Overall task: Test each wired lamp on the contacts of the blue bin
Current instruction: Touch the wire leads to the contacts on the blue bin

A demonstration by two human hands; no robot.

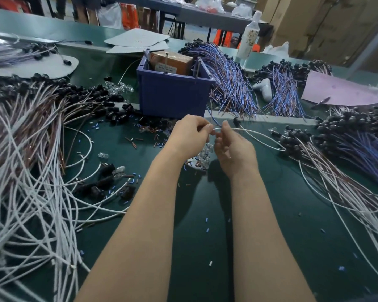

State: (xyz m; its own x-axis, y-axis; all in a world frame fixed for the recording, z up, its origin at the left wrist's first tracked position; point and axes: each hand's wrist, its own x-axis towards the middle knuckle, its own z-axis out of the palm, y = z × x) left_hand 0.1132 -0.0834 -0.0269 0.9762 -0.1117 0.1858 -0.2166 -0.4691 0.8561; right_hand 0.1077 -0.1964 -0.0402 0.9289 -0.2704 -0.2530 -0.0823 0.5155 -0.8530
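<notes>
The blue bin [172,94] stands on the green table just beyond my hands, with a brown box inside and metal nails [198,69] sticking up at its rim as contacts. My left hand [189,138] and my right hand [231,147] meet in front of the bin. Both pinch the end of one white wired lamp [260,134], whose wire loops off to the right. Thin blue and brown leads rise from between my fingertips toward the bin. The lamp's black holder [236,121] lies just behind my right hand.
Heaps of white and brown wired lamps [31,160] cover the left side. Blue-wired bundles [231,83] lie right of the bin, more wired lamps [347,153] at the far right. Loose clear bulbs [205,153], black holders and small sleeves litter the table. A white bottle [249,38] stands behind.
</notes>
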